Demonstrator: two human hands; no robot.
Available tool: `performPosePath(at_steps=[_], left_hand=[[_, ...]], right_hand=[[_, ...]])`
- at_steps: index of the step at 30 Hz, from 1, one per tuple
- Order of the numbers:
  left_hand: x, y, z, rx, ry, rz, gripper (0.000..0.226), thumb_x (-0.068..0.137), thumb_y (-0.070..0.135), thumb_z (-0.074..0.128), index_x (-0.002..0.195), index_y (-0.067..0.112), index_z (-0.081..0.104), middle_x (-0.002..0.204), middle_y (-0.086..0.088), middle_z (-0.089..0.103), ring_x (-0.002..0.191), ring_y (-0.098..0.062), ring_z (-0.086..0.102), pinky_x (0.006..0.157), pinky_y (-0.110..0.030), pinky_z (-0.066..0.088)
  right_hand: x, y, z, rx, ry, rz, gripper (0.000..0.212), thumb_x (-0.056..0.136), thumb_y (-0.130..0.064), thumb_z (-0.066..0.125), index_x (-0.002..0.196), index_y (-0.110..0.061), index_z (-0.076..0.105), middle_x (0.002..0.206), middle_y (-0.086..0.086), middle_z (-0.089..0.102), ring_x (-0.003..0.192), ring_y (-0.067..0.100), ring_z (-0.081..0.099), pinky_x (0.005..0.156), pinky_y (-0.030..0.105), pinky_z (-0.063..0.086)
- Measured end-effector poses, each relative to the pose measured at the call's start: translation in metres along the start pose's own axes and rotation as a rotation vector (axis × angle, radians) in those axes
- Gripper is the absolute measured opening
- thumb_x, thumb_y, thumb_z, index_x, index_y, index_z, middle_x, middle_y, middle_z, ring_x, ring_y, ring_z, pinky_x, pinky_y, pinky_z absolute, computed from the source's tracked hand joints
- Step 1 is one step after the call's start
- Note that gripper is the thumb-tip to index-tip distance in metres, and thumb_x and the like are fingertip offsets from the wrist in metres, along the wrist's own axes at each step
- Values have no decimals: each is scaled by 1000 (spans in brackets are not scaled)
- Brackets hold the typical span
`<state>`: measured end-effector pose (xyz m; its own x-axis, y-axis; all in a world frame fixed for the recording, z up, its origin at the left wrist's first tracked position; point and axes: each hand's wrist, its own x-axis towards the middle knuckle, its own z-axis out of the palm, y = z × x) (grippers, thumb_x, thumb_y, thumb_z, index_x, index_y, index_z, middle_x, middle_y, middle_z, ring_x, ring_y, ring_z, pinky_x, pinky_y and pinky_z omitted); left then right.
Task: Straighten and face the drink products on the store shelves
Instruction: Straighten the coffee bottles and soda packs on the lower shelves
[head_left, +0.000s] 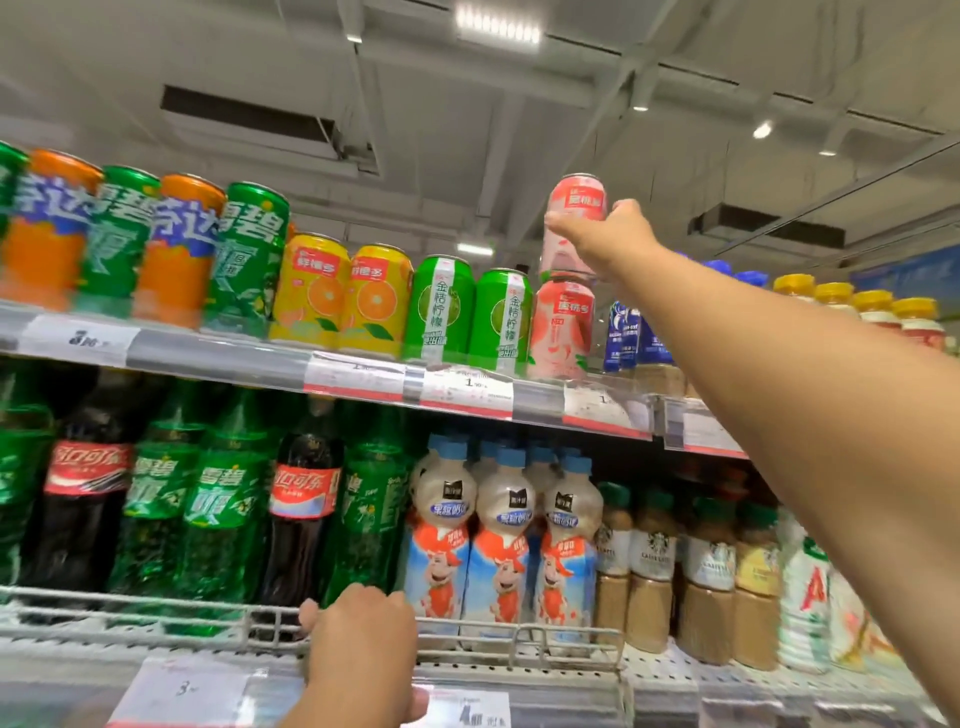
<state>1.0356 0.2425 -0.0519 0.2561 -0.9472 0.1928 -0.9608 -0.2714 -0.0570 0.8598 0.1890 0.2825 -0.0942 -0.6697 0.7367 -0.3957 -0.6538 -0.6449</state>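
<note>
**A:** From the head view, where does the facing stand?

**B:** Partway, I judge. The right hand reaches up with fingers and thumb curled round a pink peach-drink aluminium can, which sits stacked on a second pink can at the front edge of the upper shelf. Its label faces out, so that one looks nearly settled.

**A:** And the left?

**B:** The left hand has its fingers curled over the white wire front rail of the lower shelf, gripping it, apparently for support.

**A:** What looks done already?

**B:** Along the upper shelf's front edge, the yellow orange-drink cans and the green kumquat-lemon cans stand upright, labels forward. The taller orange and green soda cans towards the left end do too, though they are blurred.

**A:** What's left?

**B:** Probably the lower shelf. The green and dark plastic soda bottles behind the rail look mixed and turned unevenly, and the blue-capped milk-drink bottles crowd together. The brown coffee bottles to the right seem orderly enough.
</note>
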Motion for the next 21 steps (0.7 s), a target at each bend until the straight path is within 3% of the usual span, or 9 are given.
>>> performPosePath(at_steps=[3, 7, 9, 11, 12, 15, 17, 19, 21], left_hand=[[1, 1, 2, -6, 28, -19, 40, 87, 33, 57, 124, 21, 48, 123, -2, 51, 120, -20, 44, 106, -60, 28], [-8, 3, 0, 36, 7, -2, 55, 78, 43, 66, 123, 18, 45, 122, -5, 50, 116, -24, 45, 107, -60, 29], [-13, 3, -1, 57, 14, 2, 60, 77, 45, 66, 124, 16, 43, 123, -7, 49, 118, -26, 44, 107, -61, 28], [-14, 3, -2, 65, 34, -1, 66, 76, 50, 67, 125, 15, 42, 124, -8, 48, 119, -27, 44, 106, -61, 28], [-14, 4, -1, 68, 39, -3, 66, 76, 51, 67, 126, 15, 41, 125, -8, 48, 119, -27, 44, 106, -61, 28], [-14, 4, -2, 71, 29, -13, 67, 77, 53, 66, 126, 15, 41, 126, -9, 48, 119, -27, 43, 107, -61, 29], [-13, 4, -2, 71, 22, -18, 67, 77, 53, 66, 126, 15, 41, 126, -9, 48, 120, -27, 43, 108, -60, 28], [-14, 5, -3, 73, 22, -21, 68, 77, 56, 66, 126, 15, 42, 126, -8, 48, 119, -27, 43, 107, -59, 30], [-15, 5, -5, 89, 24, -13, 69, 76, 58, 65, 125, 15, 43, 123, -8, 49, 115, -26, 44, 104, -56, 34]], right_hand=[[12, 2, 3, -34, 29, 2, 86, 69, -54, 78, 132, -13, 36, 115, 3, 51, 98, 21, 56, 83, 39, 51], [16, -4, 2, -63, 34, -19, 84, 66, -46, 83, 129, -13, 39, 115, 3, 51, 98, 21, 53, 90, 42, 52], [14, -6, 0, -53, 34, -28, 83, 63, -33, 84, 131, -14, 40, 115, 4, 52, 96, 20, 55, 82, 41, 55], [14, -5, 0, -5, 60, -59, 86, 64, -23, 81, 137, -18, 37, 118, 4, 52, 91, 18, 56, 64, 32, 55], [13, -6, 1, 19, 79, -91, 88, 65, -23, 80, 141, -20, 35, 120, 3, 52, 92, 17, 57, 64, 29, 53], [14, -11, -7, 87, 148, -209, 94, 68, -33, 77, 148, -27, 28, 130, 0, 51, 104, 15, 54, 94, 30, 47], [14, -16, -21, 103, 171, -279, 95, 67, -39, 76, 148, -29, 28, 129, -5, 49, 107, 11, 51, 97, 25, 42], [12, -20, -39, 118, 133, -331, 92, 64, -39, 79, 143, -29, 34, 120, -11, 51, 103, 8, 55, 90, 22, 46], [6, -15, -54, 135, 76, -368, 76, 62, -33, 85, 126, -30, 44, 104, -14, 56, 86, 2, 59, 68, 20, 52]])
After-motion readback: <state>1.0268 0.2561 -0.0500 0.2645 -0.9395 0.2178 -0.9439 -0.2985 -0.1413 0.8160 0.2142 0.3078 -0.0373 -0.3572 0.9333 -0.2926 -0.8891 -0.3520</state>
